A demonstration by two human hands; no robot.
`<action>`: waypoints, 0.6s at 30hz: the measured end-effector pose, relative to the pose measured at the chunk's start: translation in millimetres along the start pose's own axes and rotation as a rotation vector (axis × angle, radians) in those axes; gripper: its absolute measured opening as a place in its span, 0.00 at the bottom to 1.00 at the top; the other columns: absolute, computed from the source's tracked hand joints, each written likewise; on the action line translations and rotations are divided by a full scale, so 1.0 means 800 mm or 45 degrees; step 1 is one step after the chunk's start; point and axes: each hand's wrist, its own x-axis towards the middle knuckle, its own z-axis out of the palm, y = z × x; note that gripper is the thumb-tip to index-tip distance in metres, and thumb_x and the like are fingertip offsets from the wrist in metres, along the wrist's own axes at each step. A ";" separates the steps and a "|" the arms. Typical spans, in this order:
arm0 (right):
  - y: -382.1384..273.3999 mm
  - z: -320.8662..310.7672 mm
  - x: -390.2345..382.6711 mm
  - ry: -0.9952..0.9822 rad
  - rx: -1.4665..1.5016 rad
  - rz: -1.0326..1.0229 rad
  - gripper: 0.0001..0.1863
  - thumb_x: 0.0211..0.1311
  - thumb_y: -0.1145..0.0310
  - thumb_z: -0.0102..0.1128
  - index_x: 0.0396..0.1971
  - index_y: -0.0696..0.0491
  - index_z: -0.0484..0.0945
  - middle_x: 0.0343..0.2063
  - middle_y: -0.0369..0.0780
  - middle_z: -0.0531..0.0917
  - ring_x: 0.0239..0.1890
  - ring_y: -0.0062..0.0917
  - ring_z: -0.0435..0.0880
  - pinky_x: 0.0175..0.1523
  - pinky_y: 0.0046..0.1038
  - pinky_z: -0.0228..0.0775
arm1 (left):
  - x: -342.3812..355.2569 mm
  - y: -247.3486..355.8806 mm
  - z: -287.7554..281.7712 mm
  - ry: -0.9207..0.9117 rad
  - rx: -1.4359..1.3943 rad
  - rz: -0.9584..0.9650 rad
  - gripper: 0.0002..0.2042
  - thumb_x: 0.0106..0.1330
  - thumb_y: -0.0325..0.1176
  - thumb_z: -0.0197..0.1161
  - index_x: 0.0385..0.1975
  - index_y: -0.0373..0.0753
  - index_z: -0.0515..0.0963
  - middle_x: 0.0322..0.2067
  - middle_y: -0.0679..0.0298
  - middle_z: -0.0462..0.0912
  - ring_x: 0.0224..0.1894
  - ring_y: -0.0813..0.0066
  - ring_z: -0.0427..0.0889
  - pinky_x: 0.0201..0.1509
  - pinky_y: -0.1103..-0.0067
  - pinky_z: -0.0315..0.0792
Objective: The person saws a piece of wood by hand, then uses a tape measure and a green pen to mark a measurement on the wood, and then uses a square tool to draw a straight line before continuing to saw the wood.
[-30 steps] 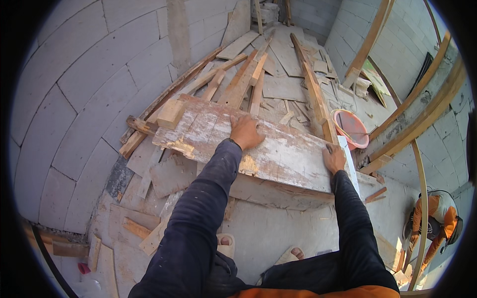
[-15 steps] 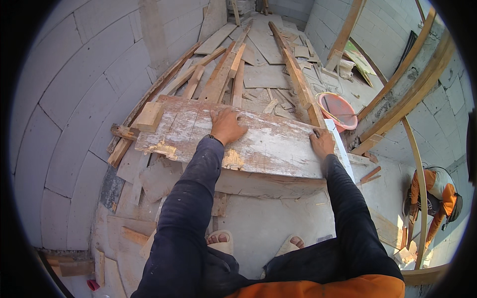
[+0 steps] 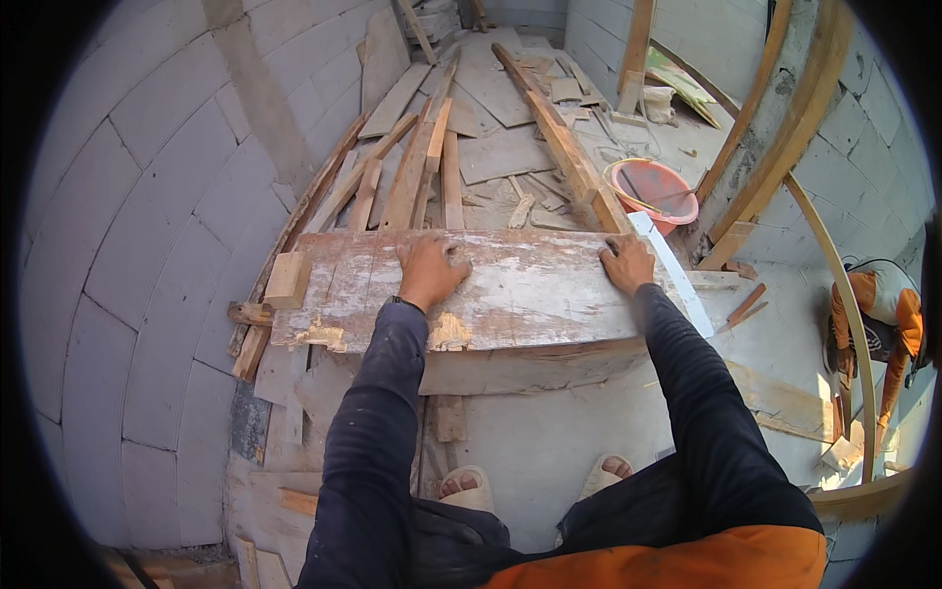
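A worn wooden board [image 3: 530, 294], streaked with whitish residue and splintered along its near edge, lies crosswise in front of me. My left hand [image 3: 432, 273] is closed on its far edge left of the middle, thumb on the top face. Near the far right corner, my right hand [image 3: 628, 263] grips the same edge; its fingertips are partly hidden. Below the board's near edge shows a pale, thick face [image 3: 530, 369], and I cannot tell whether it belongs to the board. A short wood block [image 3: 287, 280] sits at the left end.
Long timber beams [image 3: 559, 133] run away behind the board among scrap planks. A pink bucket [image 3: 653, 194] stands at the far right, near a white strip [image 3: 672, 270]. A grey block wall [image 3: 147, 294] rises on the left. At right, a co-worker [image 3: 883, 324] bends low behind a curved strip.
My view has turned slightly, so the board lies more level in the picture. Both hands stay on it, the left a little further left along the edge.
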 end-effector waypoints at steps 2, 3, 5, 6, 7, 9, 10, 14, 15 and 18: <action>0.002 -0.001 0.000 0.008 0.016 -0.004 0.25 0.64 0.50 0.62 0.57 0.45 0.85 0.59 0.44 0.80 0.64 0.43 0.76 0.65 0.52 0.64 | -0.001 0.000 0.000 0.027 -0.004 0.029 0.29 0.57 0.50 0.70 0.57 0.40 0.83 0.66 0.51 0.75 0.72 0.50 0.67 0.79 0.43 0.41; 0.002 0.000 0.000 0.017 0.029 -0.011 0.25 0.64 0.50 0.62 0.57 0.45 0.85 0.59 0.44 0.80 0.64 0.42 0.76 0.65 0.52 0.64 | 0.000 0.000 -0.001 0.041 -0.006 0.044 0.28 0.57 0.50 0.71 0.56 0.42 0.83 0.65 0.51 0.77 0.71 0.49 0.69 0.78 0.43 0.43; 0.007 -0.001 0.000 0.019 0.026 -0.013 0.25 0.64 0.50 0.62 0.57 0.45 0.85 0.59 0.44 0.80 0.64 0.42 0.76 0.65 0.52 0.64 | 0.000 0.006 -0.002 0.010 -0.012 0.030 0.28 0.57 0.50 0.70 0.56 0.42 0.83 0.65 0.51 0.76 0.71 0.49 0.68 0.79 0.44 0.43; 0.008 -0.001 0.001 0.014 0.020 -0.011 0.25 0.64 0.50 0.62 0.57 0.45 0.85 0.58 0.44 0.80 0.64 0.42 0.76 0.65 0.51 0.64 | 0.000 0.008 -0.003 -0.005 -0.014 0.023 0.28 0.58 0.50 0.70 0.56 0.42 0.83 0.66 0.51 0.76 0.71 0.49 0.68 0.79 0.45 0.43; 0.006 -0.003 0.002 0.008 0.012 -0.012 0.25 0.64 0.50 0.62 0.57 0.45 0.86 0.58 0.44 0.81 0.64 0.42 0.76 0.65 0.51 0.64 | -0.002 0.006 -0.001 0.016 -0.025 0.023 0.28 0.57 0.49 0.70 0.56 0.41 0.83 0.66 0.51 0.75 0.72 0.49 0.67 0.79 0.44 0.41; 0.000 -0.004 0.001 0.000 -0.010 -0.008 0.24 0.65 0.49 0.61 0.56 0.45 0.86 0.59 0.45 0.81 0.63 0.44 0.77 0.64 0.51 0.67 | -0.003 0.001 0.001 0.058 -0.047 0.021 0.28 0.57 0.48 0.70 0.56 0.39 0.83 0.67 0.51 0.74 0.73 0.50 0.66 0.80 0.41 0.37; 0.001 -0.004 0.001 -0.005 -0.025 -0.004 0.24 0.66 0.48 0.60 0.56 0.45 0.86 0.59 0.46 0.81 0.62 0.45 0.77 0.64 0.51 0.68 | -0.003 0.006 -0.001 0.023 -0.053 0.014 0.28 0.57 0.48 0.70 0.56 0.39 0.83 0.68 0.50 0.73 0.73 0.50 0.65 0.80 0.42 0.37; 0.008 -0.008 -0.002 0.007 0.002 -0.011 0.25 0.65 0.48 0.60 0.57 0.44 0.86 0.59 0.46 0.81 0.62 0.44 0.77 0.64 0.51 0.67 | -0.004 0.015 -0.006 -0.043 -0.044 0.003 0.28 0.58 0.48 0.70 0.57 0.39 0.83 0.69 0.48 0.71 0.75 0.50 0.64 0.80 0.43 0.38; 0.007 -0.008 -0.001 -0.003 -0.004 -0.001 0.25 0.65 0.48 0.60 0.57 0.44 0.86 0.59 0.46 0.81 0.62 0.44 0.78 0.64 0.51 0.67 | -0.004 0.014 -0.006 -0.042 -0.034 0.005 0.28 0.59 0.49 0.70 0.57 0.39 0.83 0.70 0.47 0.71 0.75 0.50 0.64 0.80 0.44 0.38; 0.003 -0.006 0.002 0.009 0.008 -0.005 0.25 0.65 0.48 0.60 0.57 0.43 0.86 0.59 0.46 0.81 0.62 0.44 0.78 0.64 0.52 0.66 | 0.001 0.001 -0.003 -0.041 -0.023 0.004 0.29 0.59 0.49 0.71 0.58 0.40 0.82 0.70 0.46 0.70 0.76 0.50 0.63 0.80 0.44 0.38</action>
